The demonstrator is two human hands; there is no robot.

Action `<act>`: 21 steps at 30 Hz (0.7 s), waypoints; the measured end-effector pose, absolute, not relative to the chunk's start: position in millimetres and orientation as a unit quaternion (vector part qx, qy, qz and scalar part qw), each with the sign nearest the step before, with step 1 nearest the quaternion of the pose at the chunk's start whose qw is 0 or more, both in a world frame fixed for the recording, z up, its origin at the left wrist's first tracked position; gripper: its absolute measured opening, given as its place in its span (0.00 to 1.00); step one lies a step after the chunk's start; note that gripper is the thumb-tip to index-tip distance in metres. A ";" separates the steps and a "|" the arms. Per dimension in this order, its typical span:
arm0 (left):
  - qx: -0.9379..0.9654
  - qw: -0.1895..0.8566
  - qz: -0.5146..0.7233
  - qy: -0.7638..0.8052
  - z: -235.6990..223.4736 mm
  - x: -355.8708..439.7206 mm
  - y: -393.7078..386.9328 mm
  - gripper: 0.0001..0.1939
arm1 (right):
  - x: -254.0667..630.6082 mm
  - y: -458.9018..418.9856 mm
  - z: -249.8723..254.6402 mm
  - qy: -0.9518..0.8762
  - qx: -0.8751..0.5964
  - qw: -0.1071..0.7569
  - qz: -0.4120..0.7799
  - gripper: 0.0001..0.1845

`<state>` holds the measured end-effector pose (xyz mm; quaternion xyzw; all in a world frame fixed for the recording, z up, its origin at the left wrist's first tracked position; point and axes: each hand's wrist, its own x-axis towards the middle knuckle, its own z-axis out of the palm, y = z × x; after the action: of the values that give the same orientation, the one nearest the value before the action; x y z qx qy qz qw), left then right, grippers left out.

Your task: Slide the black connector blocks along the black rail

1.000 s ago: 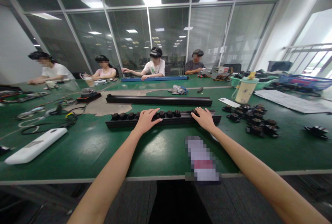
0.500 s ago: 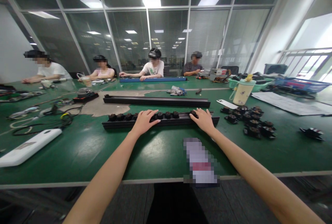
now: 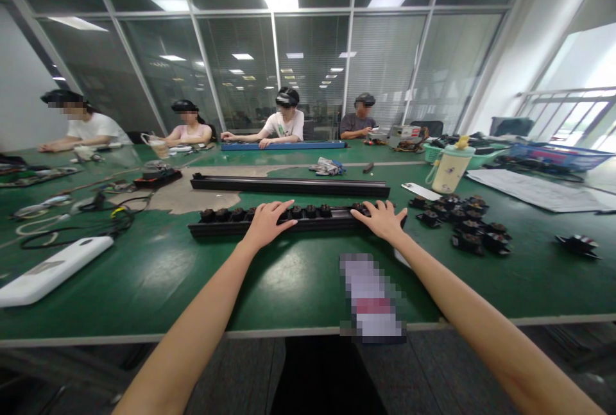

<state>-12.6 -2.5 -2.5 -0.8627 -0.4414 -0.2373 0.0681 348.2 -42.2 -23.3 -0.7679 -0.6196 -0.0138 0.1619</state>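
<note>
A black rail (image 3: 322,224) is lying crosswise on the green surface (image 3: 289,299), directly beneath both hands, and a row of dark round-topped pieces (image 3: 310,211) is sitting along its channel, showing on either side of the left hand. The left hand (image 3: 267,222) is resting over the rail's middle, its fingers spreading wide and its thumb reaching along the front wall. The right hand (image 3: 384,219) is bending over the rail's right end, its fingers fanning apart near a dark piece by the thumb and forefinger — whether it is gripping that piece, I cannot tell. A second black rail (image 3: 289,185) is lying just beyond both hands, roughly parallel to the first. To the right of the right hand, a cluster of black finned parts (image 3: 464,219) is spreading out, with a lone black part (image 3: 577,245) lying farther right. Beyond the right hand, a white phone (image 3: 420,192) is lying flat and a cream cup (image 3: 451,170) is standing upright. Nearer the wearer than the right hand, a pixelated flat object (image 3: 373,299) is lying at the edge. A white device (image 3: 58,271) is resting well left of the left hand — and far beyond both hands, four people are sitting.
</note>
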 end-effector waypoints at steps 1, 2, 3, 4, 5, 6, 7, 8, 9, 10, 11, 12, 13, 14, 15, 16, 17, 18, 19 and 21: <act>-0.862 0.068 -0.237 -0.442 -2.5 -12.4 -2.7 0.32 | 348.3 -42.3 -23.0 -0.620 -0.767 0.161 -0.014 0.44; -0.862 0.068 -0.237 -0.443 -2.5 -12.2 -2.8 0.32 | 348.4 -42.4 -22.7 -0.621 -0.767 0.160 -0.015 0.43; -0.862 0.069 -0.236 -0.443 -2.7 -12.0 -2.9 0.32 | 348.5 -42.4 -22.4 -0.622 -0.766 0.159 -0.017 0.43; -0.862 0.069 -0.236 -0.443 -2.8 -11.8 -2.9 0.32 | 348.6 -42.4 -22.1 -0.623 -0.766 0.159 -0.019 0.43; -0.862 0.070 -0.236 -0.443 -3.0 -11.6 -2.9 0.32 | 348.7 -42.3 -21.9 -0.623 -0.766 0.159 -0.021 0.43; -0.862 0.070 -0.237 -0.443 -3.2 -11.4 -2.9 0.32 | 348.8 -42.2 -21.8 -0.622 -0.766 0.159 -0.022 0.43; -0.861 0.070 -0.237 -0.444 -3.2 -11.3 -2.8 0.32 | 348.8 -42.0 -21.7 -0.622 -0.767 0.159 -0.023 0.43; -0.861 0.070 -0.237 -0.444 -3.3 -11.2 -2.9 0.33 | 348.7 -41.9 -21.6 -0.621 -0.767 0.159 -0.023 0.43; -0.861 0.069 -0.237 -0.444 -3.2 -11.2 -2.9 0.34 | 348.7 -41.8 -21.7 -0.621 -0.767 0.159 -0.023 0.42; -0.861 0.068 -0.238 -0.445 -3.1 -11.2 -3.0 0.34 | 348.6 -41.8 -21.7 -0.622 -0.766 0.159 -0.024 0.42; -0.861 0.066 -0.238 -0.445 -2.9 -11.1 -3.2 0.35 | 348.5 -41.9 -21.9 -0.623 -0.765 0.159 -0.025 0.42; -0.861 0.065 -0.238 -0.446 -2.7 -11.1 -3.3 0.36 | 348.5 -42.0 -22.1 -0.624 -0.765 0.158 -0.026 0.42; -0.861 0.065 -0.238 -0.446 -2.5 -11.1 -3.5 0.36 | 348.5 -42.1 -22.4 -0.625 -0.764 0.156 -0.028 0.41; -0.860 0.064 -0.239 -0.445 -2.4 -11.2 -3.7 0.36 | 348.7 -42.1 -22.7 -0.625 -0.764 0.155 -0.030 0.41; -0.861 0.064 -0.240 -0.445 -2.4 -11.2 -3.8 0.36 | 348.9 -42.0 -23.0 -0.626 -0.764 0.154 -0.032 0.40; -0.861 0.065 -0.241 -0.444 -2.4 -11.3 -3.9 0.36 | 349.1 -41.9 -23.3 -0.626 -0.764 0.153 -0.033 0.40; -0.861 0.064 -0.241 -0.444 -2.4 -11.3 -4.0 0.36 | 349.4 -41.7 -23.6 -0.626 -0.764 0.152 -0.034 0.40; -0.860 0.064 -0.242 -0.444 -2.4 -11.3 -4.0 0.36 | 349.7 -41.4 -23.9 -0.626 -0.764 0.152 -0.034 0.40; -0.860 0.063 -0.242 -0.444 -2.4 -11.2 -4.0 0.36 | 350.0 -41.1 -24.2 -0.627 -0.763 0.152 -0.035 0.40; -0.861 0.061 -0.240 -0.445 -2.2 -11.1 -4.1 0.36 | 350.3 -40.6 -24.7 -0.628 -0.763 0.153 -0.037 0.40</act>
<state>-11.1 -4.1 -2.2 -0.8607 -0.4447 -0.2404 0.0606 350.3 -40.6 -24.7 -0.7625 -0.6275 -0.0372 0.1530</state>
